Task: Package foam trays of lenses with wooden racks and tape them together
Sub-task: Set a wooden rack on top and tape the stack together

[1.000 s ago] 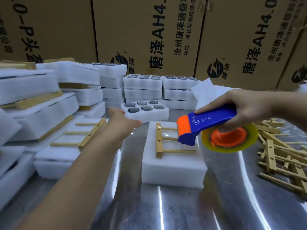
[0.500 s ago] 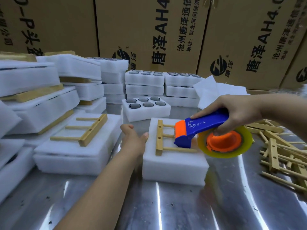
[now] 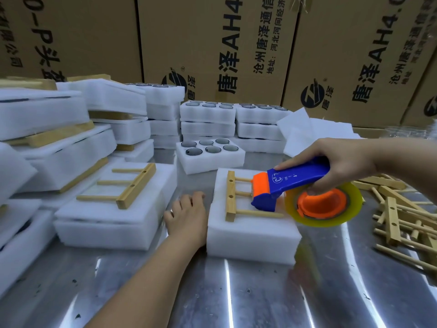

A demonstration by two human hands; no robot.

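Backdrop: brown cardboard boxes [image 3: 212,43] with printed black lettering wall off the far side of your shiny metal table [image 3: 236,301].
Left arm: it reaches in from the near edge, and your left hand [image 3: 189,216] lies back up, low in the gap between two foam stacks.
Right arm: it comes in from the right, and your right hand [image 3: 340,162] is held above the table, knuckles up.
Task thing: the centre foam stack [image 3: 253,240] sits mid-table with a wooden rack [image 3: 230,197] lying flat on top, rods pointing right.
Around: a second foam stack [image 3: 106,230] lies to the left, an open tray of lenses [image 3: 210,159] just beyond, and loose racks [image 3: 402,223] are heaped at the right.
In the way: the tape dispenser [image 3: 293,183] covers the rack's upper rods.
Left grip: your fingers are loose and hold nothing; they sit against the centre stack's left side, though you cannot tell whether they press it.
Right grip: your forefinger runs along the blue handle and the other fingers wrap under it, holding the dispenser firmly, its orange head low over the rack.
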